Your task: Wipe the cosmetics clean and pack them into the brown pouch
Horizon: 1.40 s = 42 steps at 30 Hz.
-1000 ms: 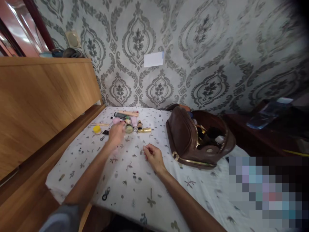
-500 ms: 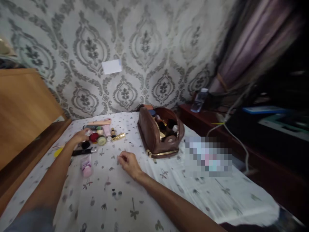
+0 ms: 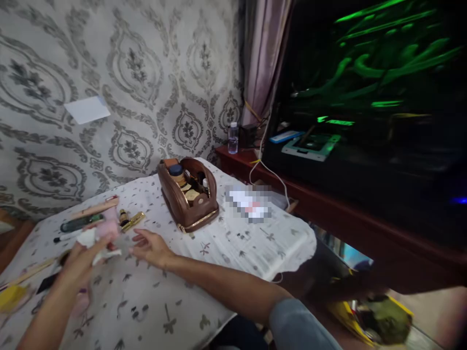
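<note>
Pink and blurred, a small item [image 3: 108, 228] appears gripped in the left hand [image 3: 80, 256], lower left; handling seems under way, calling for a gentle grip. The right hand [image 3: 153, 249], apart, looks empty, fingers loosely spread near a shiny gold tube [image 3: 133, 221]. Centre: an open, boxy, brown leather bag [image 3: 200, 213].

The tabletop [image 3: 233, 253] was spread with a white cloth [image 3: 149, 287] printed with small plant motifs. On it stood an open brown bag [image 3: 199, 219], with a pixelated item [image 3: 250, 206] lying to its right. To the bag's left lay a gold tube [image 3: 134, 220] beside a small dark bottle [image 3: 124, 217], a green container [image 3: 82, 223] and a peach-coloured tube [image 3: 93, 209]. A yellow-topped jar [image 3: 12, 297] sat near the left edge of view.
</note>
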Each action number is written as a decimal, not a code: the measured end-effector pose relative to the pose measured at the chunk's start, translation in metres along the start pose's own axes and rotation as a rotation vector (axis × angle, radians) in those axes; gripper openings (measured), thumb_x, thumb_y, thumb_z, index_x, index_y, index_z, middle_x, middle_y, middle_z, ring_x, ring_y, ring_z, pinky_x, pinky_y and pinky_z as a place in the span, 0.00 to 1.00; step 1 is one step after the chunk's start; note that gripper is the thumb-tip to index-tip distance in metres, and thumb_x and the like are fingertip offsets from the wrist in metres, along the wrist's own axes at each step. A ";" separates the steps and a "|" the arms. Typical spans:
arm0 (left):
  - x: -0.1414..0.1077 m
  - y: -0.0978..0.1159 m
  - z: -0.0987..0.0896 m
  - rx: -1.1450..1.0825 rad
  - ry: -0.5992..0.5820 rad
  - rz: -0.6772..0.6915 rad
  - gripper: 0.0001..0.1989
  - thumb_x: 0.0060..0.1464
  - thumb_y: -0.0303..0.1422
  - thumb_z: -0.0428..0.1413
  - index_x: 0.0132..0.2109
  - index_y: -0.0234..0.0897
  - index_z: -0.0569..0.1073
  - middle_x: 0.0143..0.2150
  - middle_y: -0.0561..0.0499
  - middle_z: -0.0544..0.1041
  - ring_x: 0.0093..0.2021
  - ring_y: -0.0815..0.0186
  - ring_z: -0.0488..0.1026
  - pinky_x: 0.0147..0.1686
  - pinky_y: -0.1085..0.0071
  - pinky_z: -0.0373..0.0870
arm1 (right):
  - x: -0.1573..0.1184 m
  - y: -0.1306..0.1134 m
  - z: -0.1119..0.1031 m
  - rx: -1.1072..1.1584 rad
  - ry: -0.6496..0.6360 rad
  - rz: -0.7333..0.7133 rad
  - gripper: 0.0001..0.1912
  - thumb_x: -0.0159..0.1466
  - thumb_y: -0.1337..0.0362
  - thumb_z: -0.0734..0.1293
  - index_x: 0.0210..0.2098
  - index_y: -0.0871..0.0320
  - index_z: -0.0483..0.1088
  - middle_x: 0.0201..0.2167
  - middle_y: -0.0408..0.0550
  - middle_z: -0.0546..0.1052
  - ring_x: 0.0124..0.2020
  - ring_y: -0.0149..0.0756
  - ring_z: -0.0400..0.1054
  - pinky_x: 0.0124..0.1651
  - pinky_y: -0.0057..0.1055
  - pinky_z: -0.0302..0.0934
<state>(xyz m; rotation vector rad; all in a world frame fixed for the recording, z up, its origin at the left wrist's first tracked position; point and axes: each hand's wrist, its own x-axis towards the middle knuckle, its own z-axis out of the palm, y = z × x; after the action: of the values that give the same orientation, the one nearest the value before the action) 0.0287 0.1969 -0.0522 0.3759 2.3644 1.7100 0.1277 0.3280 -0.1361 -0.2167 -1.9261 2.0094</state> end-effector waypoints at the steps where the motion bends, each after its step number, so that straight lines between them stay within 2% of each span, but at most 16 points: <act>1: -0.012 -0.005 0.014 -0.085 -0.076 -0.038 0.27 0.32 0.47 0.70 0.38 0.39 0.70 0.27 0.58 0.78 0.26 0.68 0.75 0.24 0.77 0.66 | 0.000 -0.001 -0.003 0.043 -0.007 -0.013 0.37 0.53 0.56 0.76 0.60 0.52 0.67 0.47 0.47 0.77 0.44 0.36 0.74 0.40 0.28 0.68; 3: -0.030 -0.017 0.036 -0.121 -0.134 -0.055 0.30 0.31 0.47 0.70 0.41 0.41 0.70 0.29 0.56 0.78 0.26 0.67 0.75 0.22 0.77 0.66 | -0.001 -0.003 -0.010 0.134 -0.018 -0.015 0.39 0.50 0.54 0.78 0.59 0.53 0.67 0.46 0.46 0.76 0.42 0.35 0.73 0.40 0.28 0.68; 5: -0.041 -0.026 0.050 -0.123 -0.161 -0.052 0.31 0.32 0.50 0.69 0.43 0.43 0.70 0.27 0.56 0.77 0.24 0.66 0.74 0.20 0.76 0.65 | -0.006 -0.004 -0.018 0.203 -0.019 0.020 0.38 0.47 0.53 0.79 0.55 0.56 0.70 0.39 0.43 0.76 0.38 0.33 0.72 0.38 0.26 0.67; 7: -0.048 -0.030 0.057 -0.115 -0.220 -0.027 0.31 0.35 0.51 0.67 0.45 0.43 0.70 0.25 0.58 0.75 0.21 0.67 0.71 0.18 0.76 0.63 | -0.011 -0.005 -0.025 0.259 -0.012 0.082 0.36 0.44 0.53 0.80 0.50 0.56 0.71 0.35 0.41 0.74 0.35 0.31 0.70 0.34 0.25 0.65; 10: -0.052 -0.031 0.056 -0.045 -0.259 0.077 0.29 0.39 0.53 0.65 0.44 0.41 0.70 0.21 0.59 0.71 0.17 0.69 0.66 0.16 0.75 0.59 | -0.016 -0.007 -0.032 0.326 0.003 0.141 0.36 0.37 0.54 0.82 0.44 0.56 0.70 0.34 0.39 0.72 0.34 0.31 0.68 0.32 0.25 0.64; 12: -0.051 -0.031 0.053 0.031 -0.208 0.112 0.26 0.44 0.55 0.61 0.39 0.39 0.70 0.18 0.59 0.68 0.17 0.69 0.63 0.15 0.75 0.57 | -0.017 -0.010 -0.034 0.359 0.001 0.140 0.37 0.33 0.54 0.82 0.41 0.55 0.69 0.34 0.38 0.72 0.33 0.30 0.68 0.33 0.25 0.64; 16: -0.044 -0.035 0.048 0.087 0.021 0.141 0.22 0.57 0.54 0.49 0.34 0.38 0.70 0.18 0.58 0.64 0.18 0.68 0.60 0.17 0.74 0.58 | -0.017 -0.016 -0.033 0.377 -0.004 0.089 0.38 0.32 0.52 0.82 0.39 0.55 0.66 0.37 0.39 0.73 0.34 0.29 0.68 0.34 0.25 0.64; 19: -0.041 -0.037 0.046 0.035 0.210 0.301 0.17 0.58 0.47 0.50 0.40 0.38 0.72 0.29 0.55 0.71 0.28 0.68 0.66 0.28 0.74 0.65 | -0.015 -0.017 -0.033 0.367 0.010 0.103 0.37 0.33 0.53 0.81 0.38 0.54 0.64 0.40 0.41 0.72 0.33 0.31 0.67 0.30 0.26 0.63; 22: -0.044 -0.036 0.046 0.064 0.236 0.473 0.16 0.62 0.42 0.48 0.47 0.38 0.73 0.38 0.50 0.75 0.37 0.65 0.72 0.39 0.70 0.70 | -0.013 -0.014 -0.031 0.316 0.005 0.070 0.32 0.38 0.56 0.80 0.39 0.55 0.65 0.40 0.42 0.72 0.36 0.32 0.68 0.34 0.27 0.64; 24: -0.050 -0.036 0.049 0.132 0.166 0.633 0.16 0.65 0.40 0.46 0.51 0.38 0.73 0.45 0.46 0.77 0.47 0.61 0.73 0.49 0.65 0.70 | -0.012 -0.011 -0.030 0.298 0.015 0.042 0.30 0.40 0.57 0.79 0.39 0.56 0.65 0.40 0.43 0.72 0.38 0.32 0.68 0.38 0.28 0.64; 26: -0.055 -0.038 0.053 0.238 0.048 0.787 0.17 0.66 0.38 0.45 0.54 0.39 0.73 0.54 0.43 0.75 0.57 0.59 0.70 0.58 0.61 0.65 | -0.011 -0.008 -0.031 0.267 0.015 0.025 0.28 0.42 0.58 0.77 0.39 0.56 0.65 0.39 0.43 0.73 0.38 0.33 0.68 0.40 0.29 0.64; 28: -0.057 -0.041 0.058 0.322 -0.071 0.858 0.19 0.67 0.37 0.45 0.58 0.39 0.72 0.60 0.42 0.71 0.62 0.58 0.66 0.62 0.58 0.62 | -0.011 -0.006 -0.032 0.199 0.011 0.012 0.26 0.43 0.58 0.76 0.38 0.57 0.66 0.37 0.43 0.73 0.37 0.33 0.68 0.41 0.30 0.64; 30: -0.056 -0.044 0.060 0.340 -0.133 0.855 0.21 0.67 0.37 0.44 0.62 0.39 0.69 0.63 0.42 0.70 0.64 0.58 0.65 0.64 0.57 0.61 | -0.013 -0.005 -0.034 0.114 0.002 -0.010 0.24 0.45 0.58 0.75 0.38 0.57 0.67 0.36 0.42 0.73 0.37 0.34 0.68 0.41 0.31 0.63; 34: -0.051 -0.044 0.055 0.272 -0.157 0.740 0.23 0.68 0.41 0.43 0.60 0.37 0.71 0.58 0.41 0.75 0.59 0.58 0.70 0.62 0.57 0.63 | -0.017 -0.005 -0.036 0.028 -0.096 -0.043 0.25 0.46 0.58 0.76 0.41 0.58 0.69 0.36 0.43 0.73 0.37 0.35 0.68 0.41 0.31 0.64; 38: -0.047 -0.042 0.046 0.132 -0.239 0.497 0.26 0.66 0.47 0.44 0.55 0.34 0.76 0.54 0.42 0.78 0.57 0.56 0.72 0.61 0.58 0.63 | -0.020 -0.003 -0.033 -0.010 -0.191 -0.088 0.32 0.44 0.59 0.78 0.46 0.57 0.70 0.41 0.44 0.74 0.42 0.37 0.69 0.46 0.32 0.65; 42: -0.042 -0.043 0.042 -0.153 -0.370 0.227 0.27 0.61 0.52 0.50 0.50 0.34 0.80 0.51 0.42 0.80 0.54 0.54 0.74 0.59 0.60 0.64 | -0.022 -0.006 -0.033 0.017 -0.238 -0.092 0.34 0.42 0.60 0.80 0.47 0.56 0.71 0.47 0.47 0.72 0.47 0.39 0.68 0.49 0.34 0.64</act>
<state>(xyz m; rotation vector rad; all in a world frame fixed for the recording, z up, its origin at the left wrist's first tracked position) 0.0774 0.2086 -0.1058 0.8788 1.9757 1.7206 0.1606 0.3507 -0.1348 0.1196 -2.0160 2.0678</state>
